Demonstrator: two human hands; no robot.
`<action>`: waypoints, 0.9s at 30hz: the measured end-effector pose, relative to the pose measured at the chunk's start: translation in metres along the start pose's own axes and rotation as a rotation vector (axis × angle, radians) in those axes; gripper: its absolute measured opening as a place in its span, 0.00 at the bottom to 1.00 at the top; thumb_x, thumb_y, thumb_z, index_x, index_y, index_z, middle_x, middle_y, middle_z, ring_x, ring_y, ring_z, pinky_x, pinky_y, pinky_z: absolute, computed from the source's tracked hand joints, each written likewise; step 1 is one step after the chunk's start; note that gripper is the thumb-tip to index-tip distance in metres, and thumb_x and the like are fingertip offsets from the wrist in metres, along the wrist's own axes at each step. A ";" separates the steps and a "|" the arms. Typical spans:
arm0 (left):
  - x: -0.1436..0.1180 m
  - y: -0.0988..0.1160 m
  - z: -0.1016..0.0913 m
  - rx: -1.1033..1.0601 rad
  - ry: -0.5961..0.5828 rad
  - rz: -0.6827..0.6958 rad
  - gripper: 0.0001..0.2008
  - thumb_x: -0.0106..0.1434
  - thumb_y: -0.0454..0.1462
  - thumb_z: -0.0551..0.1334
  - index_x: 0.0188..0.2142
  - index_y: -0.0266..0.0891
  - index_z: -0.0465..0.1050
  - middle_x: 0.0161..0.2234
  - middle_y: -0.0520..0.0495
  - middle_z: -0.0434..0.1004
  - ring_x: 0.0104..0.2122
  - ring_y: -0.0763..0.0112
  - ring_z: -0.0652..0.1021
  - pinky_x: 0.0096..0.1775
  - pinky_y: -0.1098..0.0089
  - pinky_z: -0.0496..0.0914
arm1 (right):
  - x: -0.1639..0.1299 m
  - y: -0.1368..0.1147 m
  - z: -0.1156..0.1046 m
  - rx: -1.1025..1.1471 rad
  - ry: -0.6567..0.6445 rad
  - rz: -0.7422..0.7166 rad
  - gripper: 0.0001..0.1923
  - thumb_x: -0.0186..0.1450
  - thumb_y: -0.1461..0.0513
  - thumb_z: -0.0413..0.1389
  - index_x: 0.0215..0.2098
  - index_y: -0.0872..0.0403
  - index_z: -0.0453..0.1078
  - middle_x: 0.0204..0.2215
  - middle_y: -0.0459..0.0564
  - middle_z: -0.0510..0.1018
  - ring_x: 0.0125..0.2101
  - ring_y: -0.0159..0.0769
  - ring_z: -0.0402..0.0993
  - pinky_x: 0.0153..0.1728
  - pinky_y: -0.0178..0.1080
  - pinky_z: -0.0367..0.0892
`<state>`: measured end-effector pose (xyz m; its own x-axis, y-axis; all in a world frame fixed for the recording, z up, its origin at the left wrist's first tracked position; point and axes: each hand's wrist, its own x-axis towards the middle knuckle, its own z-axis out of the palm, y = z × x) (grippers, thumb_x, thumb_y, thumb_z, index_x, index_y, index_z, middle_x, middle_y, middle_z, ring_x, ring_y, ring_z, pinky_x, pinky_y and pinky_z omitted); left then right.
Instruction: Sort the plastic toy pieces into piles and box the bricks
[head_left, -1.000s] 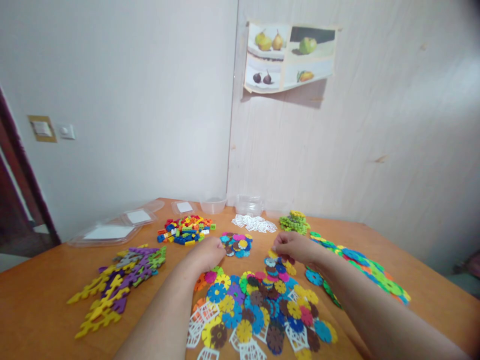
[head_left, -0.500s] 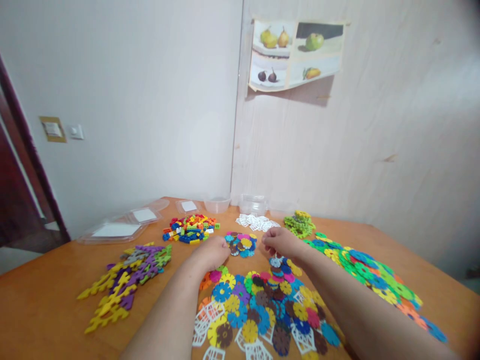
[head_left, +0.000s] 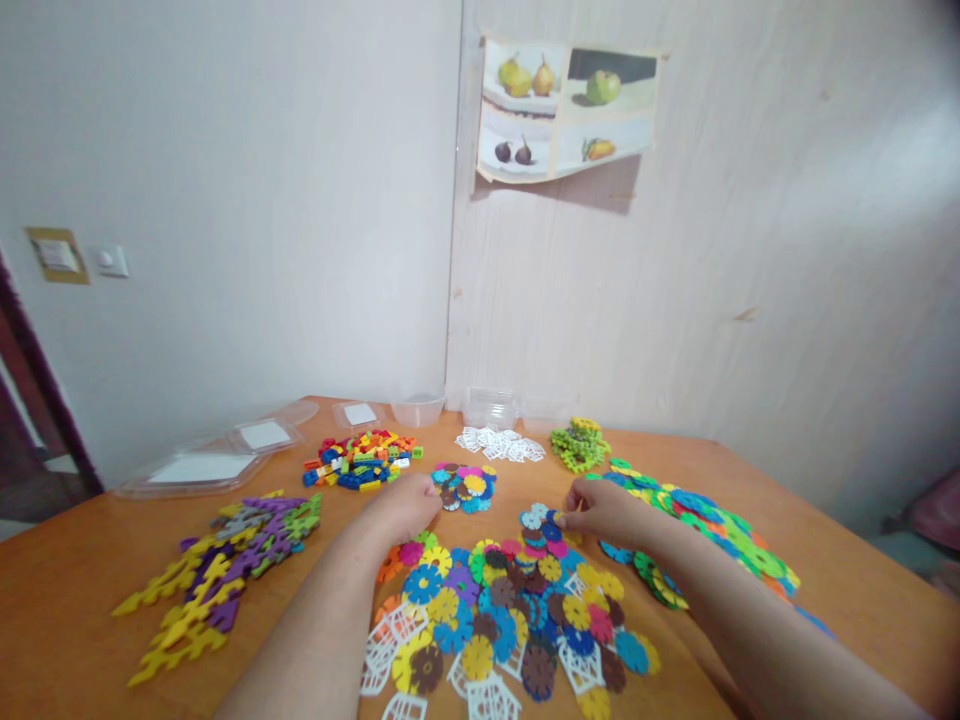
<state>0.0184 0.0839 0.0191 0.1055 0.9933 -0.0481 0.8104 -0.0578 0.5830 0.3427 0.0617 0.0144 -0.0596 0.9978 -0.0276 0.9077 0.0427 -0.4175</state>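
Discs, multicoloured and notched, fill three heaps, left hand curled at the nearest's eleven o'clock, right hand curled at one, contents unclear on my screen.

The notched discs look like smooth plastic, the tub clear glossy plastic, the tabletop smooth and wood-like.

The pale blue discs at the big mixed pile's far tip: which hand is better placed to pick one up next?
Probably the right hand: its fingertips are close to the pale blue discs, while the left hand is farther off, by the small disc pile.
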 end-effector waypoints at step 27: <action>-0.004 0.005 -0.002 0.008 -0.021 0.042 0.07 0.53 0.33 0.58 0.20 0.40 0.61 0.18 0.55 0.61 0.19 0.75 0.62 0.21 0.72 0.50 | 0.011 -0.070 0.016 0.648 -0.156 -0.008 0.06 0.57 0.62 0.56 0.25 0.53 0.63 0.13 0.40 0.70 0.14 0.26 0.63 0.16 0.28 0.56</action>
<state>0.0206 0.0795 0.0234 0.1512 0.9876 -0.0411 0.8095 -0.0999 0.5786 0.2719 0.0685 0.0287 -0.1689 0.9766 -0.1330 0.4765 -0.0372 -0.8784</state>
